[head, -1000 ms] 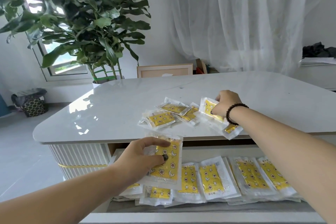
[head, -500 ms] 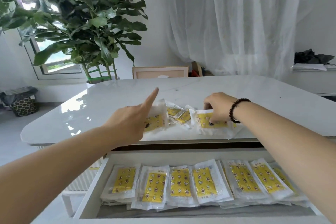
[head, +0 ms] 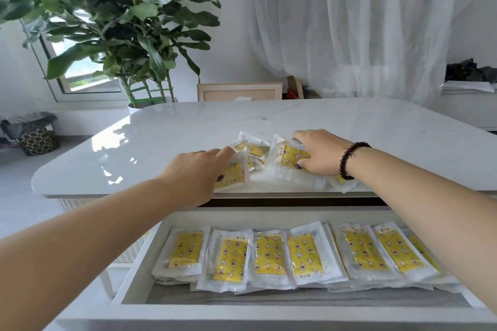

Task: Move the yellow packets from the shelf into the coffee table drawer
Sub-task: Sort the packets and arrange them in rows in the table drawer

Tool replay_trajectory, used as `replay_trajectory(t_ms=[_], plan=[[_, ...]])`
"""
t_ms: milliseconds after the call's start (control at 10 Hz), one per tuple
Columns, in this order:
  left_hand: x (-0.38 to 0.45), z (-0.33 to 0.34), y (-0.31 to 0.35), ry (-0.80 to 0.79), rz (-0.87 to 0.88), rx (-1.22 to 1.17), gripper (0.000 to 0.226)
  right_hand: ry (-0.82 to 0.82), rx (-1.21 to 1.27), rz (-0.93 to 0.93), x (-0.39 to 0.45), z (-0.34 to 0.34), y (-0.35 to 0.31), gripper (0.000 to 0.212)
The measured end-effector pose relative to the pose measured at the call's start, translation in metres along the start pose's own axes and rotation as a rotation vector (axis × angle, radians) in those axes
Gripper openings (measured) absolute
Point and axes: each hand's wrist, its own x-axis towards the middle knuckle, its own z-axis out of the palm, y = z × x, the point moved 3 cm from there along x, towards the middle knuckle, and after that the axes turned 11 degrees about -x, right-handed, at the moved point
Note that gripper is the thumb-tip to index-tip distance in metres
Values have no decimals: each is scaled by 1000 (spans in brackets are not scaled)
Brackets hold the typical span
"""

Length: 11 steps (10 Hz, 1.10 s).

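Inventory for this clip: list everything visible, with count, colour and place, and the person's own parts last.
packets in the drawer: at least seven on top, yellow in clear wrap, in a row, more beneath
packets on the tabletop: a loose pile, count unclear, yellow, near the front edge
drawer: one, white, pulled open below the tabletop
tabletop: one, glossy white
plant: one, green, behind the table at left
curtain: white, sheer, at the back
picture frame: one, pale wood, behind the table
bin: one, dark, on the floor at far left
bracelet: one, dark beads, right wrist
left hand: pinches a pile packet
right hand: grips another packet
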Motion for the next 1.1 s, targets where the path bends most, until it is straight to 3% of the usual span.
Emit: replay_trajectory(t_ms=[100,300,400,500,700,900,1000,1100], plan=[[-23,-6,-7,9,-36,-41,40,96,105,-15,-7,-13,-16,22],[-70,-24,-29,1,-119,-122,40,139,351,-2,-26,-38,-58,40],[-92,-29,-44,-10,-161,-163,37,25,437,-29,-39,-38,-86,57],[-110,-35,-59,8,-234,-210,32,-133,408,-33,-49,-24,-116,61],[-128,-38,-73,34,-269,-279,31,-460,517,211,-39,46,-156,27],[-130,-32,-82,59,-254,-339,34,-512,469,339,-14,71,-169,38],[-129,-27,-88,56,-258,-360,35,-540,540,372,-3,84,-177,20],[-127,-19,-93,56,-273,-368,36,-477,768,519,6,113,-185,74]])
